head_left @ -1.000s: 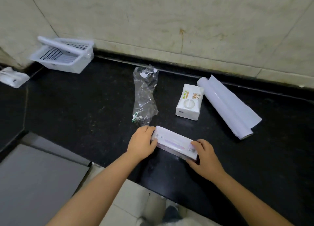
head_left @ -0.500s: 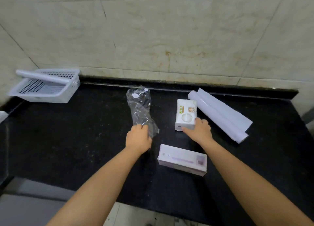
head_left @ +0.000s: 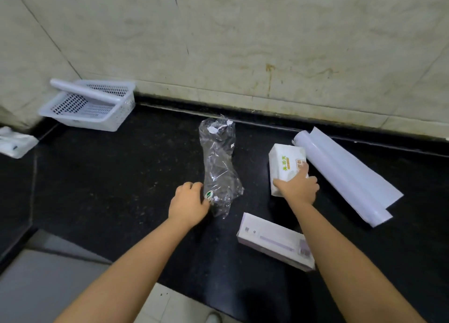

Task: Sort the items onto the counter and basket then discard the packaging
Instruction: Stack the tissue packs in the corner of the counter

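Note:
A crumpled clear plastic bag (head_left: 218,162) lies on the black counter (head_left: 116,177), and my left hand (head_left: 190,202) grips its near end. My right hand (head_left: 297,187) is closed on the near end of a white tissue pack (head_left: 284,162) with green and orange print. A long white and lilac box (head_left: 272,240) lies flat near the counter's front edge, between my forearms and untouched. A white perforated basket (head_left: 102,118) stands at the back left against the wall.
A white paper roll (head_left: 345,174), partly unrolled, lies right of the tissue pack. A white packet (head_left: 14,141) sits at the far left edge. A tiled wall backs the counter. A grey surface and floor tiles show below the front edge.
Both hands let go of the long box, which now lies on the counter. The left hand went to the plastic bag and took it; the right closed on the tissue pack.

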Motion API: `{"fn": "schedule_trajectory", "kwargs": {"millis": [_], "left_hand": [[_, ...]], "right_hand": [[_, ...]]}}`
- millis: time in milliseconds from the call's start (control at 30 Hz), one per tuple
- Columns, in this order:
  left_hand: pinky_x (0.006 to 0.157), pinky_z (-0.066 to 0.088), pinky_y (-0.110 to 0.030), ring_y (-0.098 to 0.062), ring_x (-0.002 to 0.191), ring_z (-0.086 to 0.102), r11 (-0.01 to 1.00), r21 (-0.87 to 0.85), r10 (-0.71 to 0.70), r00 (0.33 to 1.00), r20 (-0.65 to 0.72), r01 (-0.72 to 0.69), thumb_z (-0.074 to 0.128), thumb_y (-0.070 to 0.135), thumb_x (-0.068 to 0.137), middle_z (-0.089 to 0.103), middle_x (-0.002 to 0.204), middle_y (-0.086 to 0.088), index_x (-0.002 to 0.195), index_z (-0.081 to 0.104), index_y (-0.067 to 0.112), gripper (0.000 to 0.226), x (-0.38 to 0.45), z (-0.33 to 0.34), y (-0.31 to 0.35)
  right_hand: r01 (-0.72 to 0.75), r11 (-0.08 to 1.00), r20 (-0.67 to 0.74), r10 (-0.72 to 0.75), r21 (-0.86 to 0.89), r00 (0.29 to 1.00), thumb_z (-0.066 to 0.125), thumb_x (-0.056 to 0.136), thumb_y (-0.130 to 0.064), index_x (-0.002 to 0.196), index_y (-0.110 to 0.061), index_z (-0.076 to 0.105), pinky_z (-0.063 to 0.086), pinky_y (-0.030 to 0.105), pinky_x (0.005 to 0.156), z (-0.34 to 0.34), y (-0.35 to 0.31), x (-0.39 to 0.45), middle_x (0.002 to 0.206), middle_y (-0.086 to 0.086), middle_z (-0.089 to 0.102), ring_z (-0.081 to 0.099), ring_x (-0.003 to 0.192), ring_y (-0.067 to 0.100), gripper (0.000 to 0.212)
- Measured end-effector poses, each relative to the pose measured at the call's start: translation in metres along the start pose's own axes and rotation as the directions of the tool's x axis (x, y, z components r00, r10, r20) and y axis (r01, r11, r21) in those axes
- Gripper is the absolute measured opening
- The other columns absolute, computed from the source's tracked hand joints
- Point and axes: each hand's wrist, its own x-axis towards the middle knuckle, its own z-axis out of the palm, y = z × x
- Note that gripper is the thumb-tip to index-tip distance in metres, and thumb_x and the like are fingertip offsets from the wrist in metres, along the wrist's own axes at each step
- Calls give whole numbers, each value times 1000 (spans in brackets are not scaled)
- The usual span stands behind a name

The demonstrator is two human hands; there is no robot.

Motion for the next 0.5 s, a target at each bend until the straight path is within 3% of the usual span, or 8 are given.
{"fn": "schedule_trajectory", "kwargs": {"millis": [133, 233, 367, 500], "left_hand": [[105, 37, -39, -30, 131, 35, 999, -19, -41, 999, -12, 41, 51, 26, 90, 43, 139, -12, 136, 40, 11, 50, -3, 6, -11], [100, 41, -41, -29, 132, 34, 998, 16, -67, 997, -25, 68, 50, 27, 91, 42, 140, -11, 137, 39, 11, 50, -9, 4, -23], [101, 42, -41, -30, 132, 35, 988, 77, -132, 989, -64, 137, 49, 28, 91, 43, 139, -11, 136, 39, 11, 50, -24, -14, -58], [102, 39, -42, -31, 132, 34, 953, 121, -271, 960, -77, 279, 48, 30, 91, 41, 139, -12, 136, 38, 11, 51, -46, -39, -121]], "right_hand": [[-5, 953, 80, -20, 304, 997, 70, 69, -30, 136, -15, 28, 44, 48, 97, -18, 7, 1, 131, 19, 43, 45, 116, 37, 81], [161, 916, 88, -207, 368, 974, 71, 68, -25, 135, -15, 31, 43, 50, 99, -20, -18, -16, 132, 15, 45, 47, 117, 33, 79], [479, 842, 136, -520, 249, 843, 72, 65, -26, 133, -19, 33, 39, 35, 84, 0, -67, -62, 127, 13, 45, 44, 115, 29, 79], [642, 729, 263, -684, 237, 680, 74, 64, -26, 134, -22, 31, 37, 32, 85, 46, -110, -121, 125, 13, 44, 41, 115, 28, 82]]}}
